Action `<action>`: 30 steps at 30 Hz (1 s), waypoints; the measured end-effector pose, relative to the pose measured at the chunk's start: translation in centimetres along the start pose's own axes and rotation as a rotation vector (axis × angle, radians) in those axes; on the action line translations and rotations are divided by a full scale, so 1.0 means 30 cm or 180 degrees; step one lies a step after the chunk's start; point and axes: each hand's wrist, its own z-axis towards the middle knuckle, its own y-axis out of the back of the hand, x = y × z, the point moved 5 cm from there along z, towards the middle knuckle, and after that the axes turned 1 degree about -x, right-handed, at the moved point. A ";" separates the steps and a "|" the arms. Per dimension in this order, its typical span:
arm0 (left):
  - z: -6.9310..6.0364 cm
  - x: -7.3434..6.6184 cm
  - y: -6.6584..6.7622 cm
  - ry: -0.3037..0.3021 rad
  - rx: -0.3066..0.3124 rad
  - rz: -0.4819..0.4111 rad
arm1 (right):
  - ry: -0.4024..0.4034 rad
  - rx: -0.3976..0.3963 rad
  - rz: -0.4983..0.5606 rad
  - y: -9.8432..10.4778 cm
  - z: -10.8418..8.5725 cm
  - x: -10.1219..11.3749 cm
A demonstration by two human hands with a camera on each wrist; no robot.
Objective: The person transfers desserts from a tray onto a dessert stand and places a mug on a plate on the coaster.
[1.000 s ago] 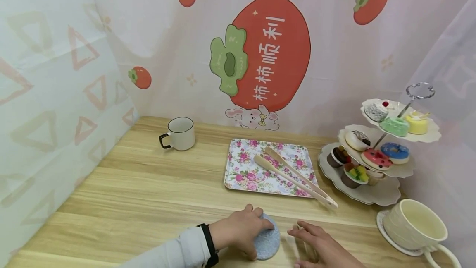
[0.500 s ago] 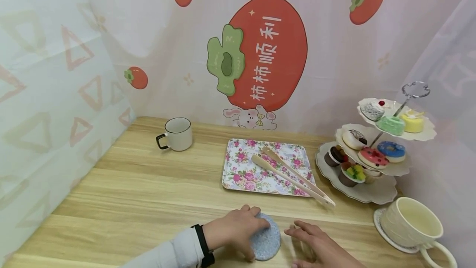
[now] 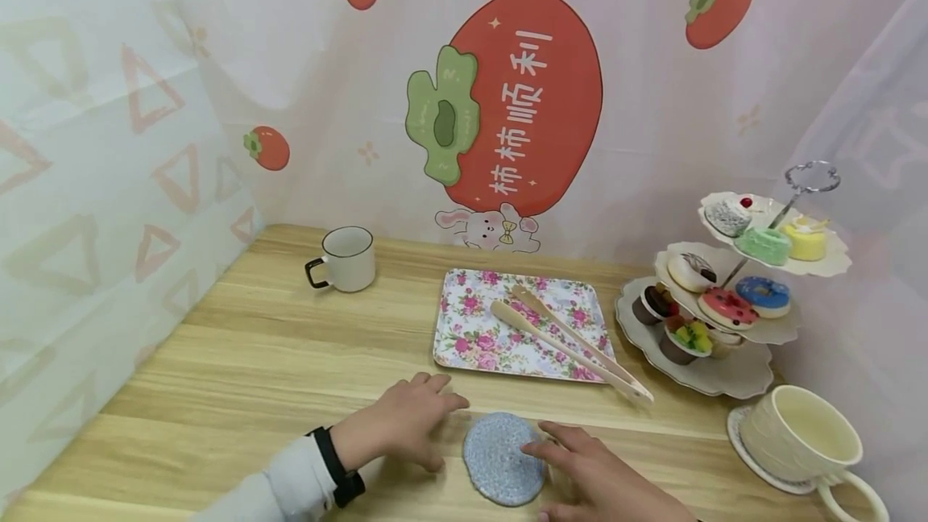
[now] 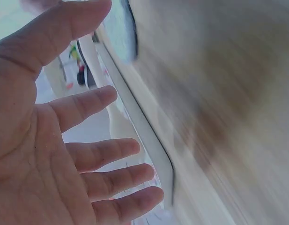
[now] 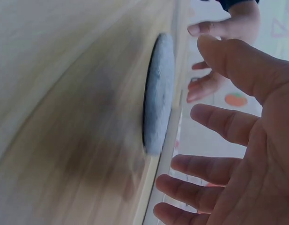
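Observation:
A round grey-blue speckled coaster (image 3: pixel 499 457) lies flat on the wooden table in the head view. To its left, my left hand (image 3: pixel 402 424) hovers apart from it, fingers spread. Nothing is in that hand's palm in the left wrist view. My right hand (image 3: pixel 590 474) is at the coaster's right side, its fingertips overlapping the edge as seen from the head. The right wrist view has the coaster (image 5: pixel 159 96) edge-on, with the loosely extended fingers of the right hand (image 5: pixel 242 150) beside it; whether they touch it, I cannot tell.
Behind the hands, wooden tongs (image 3: pixel 565 345) lie across a floral tray (image 3: pixel 464 329). A white mug (image 3: pixel 351 264) stands back left. At right are a tiered stand (image 3: pixel 739 373) of cakes and doughnuts and a cream cup (image 3: pixel 779 441) on its own coaster (image 3: pixel 761 470).
My left hand has come off the coaster and moved left. My right hand has shifted a little left, over the coaster's right edge. The coaster's whole outline at left is now uncovered.

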 end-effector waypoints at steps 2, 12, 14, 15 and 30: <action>-0.014 0.027 0.009 0.0082 -0.0017 -0.0079 | 0.0097 0.0012 -0.0092 -0.008 0.018 0.015; -0.058 0.126 0.013 0.0354 -0.0163 -0.0320 | 0.0639 -0.0117 -0.0309 -0.035 0.092 0.071; -0.065 0.142 0.013 0.0412 -0.0175 -0.0363 | 0.0759 -0.0150 -0.0387 -0.040 0.113 0.085; -0.069 0.150 0.014 0.0448 -0.0188 -0.0386 | 0.0813 -0.0159 -0.0428 -0.044 0.124 0.092; -0.108 0.196 0.034 0.0629 -0.0294 -0.0510 | 0.0756 0.0048 -0.0884 -0.075 0.191 0.132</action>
